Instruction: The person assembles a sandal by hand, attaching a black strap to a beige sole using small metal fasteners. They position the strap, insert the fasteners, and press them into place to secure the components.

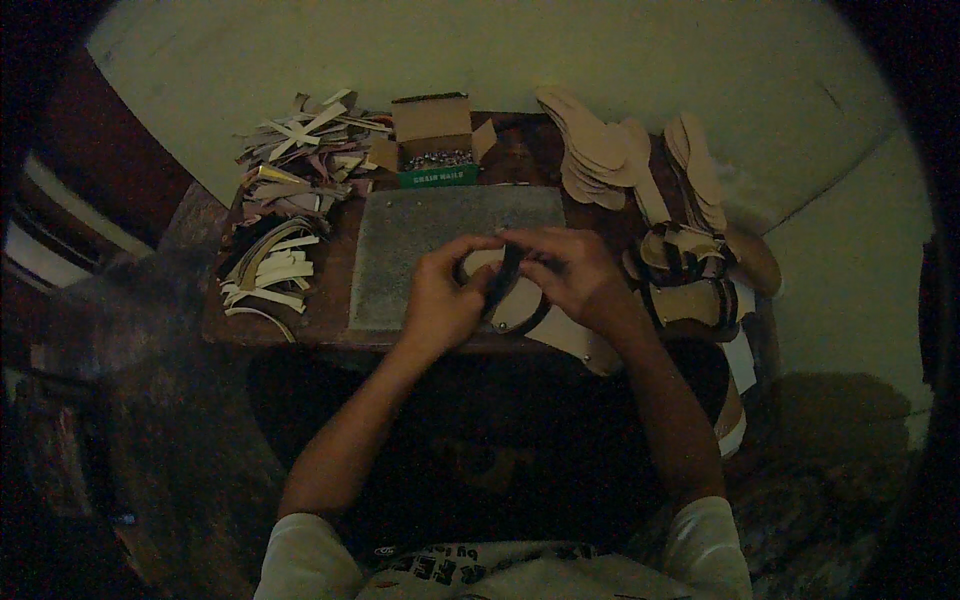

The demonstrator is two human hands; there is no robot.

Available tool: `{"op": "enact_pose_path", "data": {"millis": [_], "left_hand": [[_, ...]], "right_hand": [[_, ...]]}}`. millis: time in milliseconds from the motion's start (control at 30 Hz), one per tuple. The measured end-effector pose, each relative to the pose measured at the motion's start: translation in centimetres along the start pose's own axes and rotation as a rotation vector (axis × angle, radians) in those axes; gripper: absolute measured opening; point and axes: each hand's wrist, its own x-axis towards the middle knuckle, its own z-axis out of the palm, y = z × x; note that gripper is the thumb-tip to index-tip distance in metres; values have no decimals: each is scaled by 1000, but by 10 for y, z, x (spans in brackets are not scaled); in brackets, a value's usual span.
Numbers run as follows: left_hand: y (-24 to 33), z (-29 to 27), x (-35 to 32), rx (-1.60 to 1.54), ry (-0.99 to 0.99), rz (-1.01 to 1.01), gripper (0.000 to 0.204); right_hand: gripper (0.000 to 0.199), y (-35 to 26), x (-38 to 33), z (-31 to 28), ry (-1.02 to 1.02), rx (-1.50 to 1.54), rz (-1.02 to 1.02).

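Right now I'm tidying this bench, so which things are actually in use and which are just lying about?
In use:
left hand
right hand
sandal sole
dark strap
grey work mat

Lying about:
heap of cut straps
open box of nails
stack of tan soles
strapped sandals

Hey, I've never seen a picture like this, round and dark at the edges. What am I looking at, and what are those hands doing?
A wide-angle camera worn on a person's head took it, looking down, so edges bend and darken. The two forearms coming up from below are that person's own. The left hand and right hand together hold a pale sole with a dark strap across it, over a grey mat on a small table. Around them lie cut strips, an open box of small metal pieces, stacked soles and strapped sandals.
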Motion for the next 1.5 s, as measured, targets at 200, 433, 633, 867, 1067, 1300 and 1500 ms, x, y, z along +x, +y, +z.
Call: {"op": "enact_pose_path", "data": {"millis": [200, 433, 633, 867, 1067, 1300, 1500], "left_hand": [[9, 1, -1, -52, 0, -71, 23], [15, -1, -1, -91, -14, -69, 23], [13, -4, -1, -58, 6, 18, 21], [15, -5, -1, -52, 3, -3, 21], [13, -7, -3, -27, 4, -22, 20], [7, -3, -1, -53, 37, 18, 19], [13, -4, -2, -40, 40, 5, 19]], "right_hand": [[33, 2, 0, -5, -84, -51, 16], [30, 7, 0, -3, -35, -40, -17], [32, 4, 2, -2, -27, -36, -40], [32, 3, 3, -2, -20, -55, -40], [33, 0, 3, 1, 12, -114, -128], [34, 14, -1, 2, -3, -148, -116], [32, 5, 2, -2, -43, -89, -57]]}}
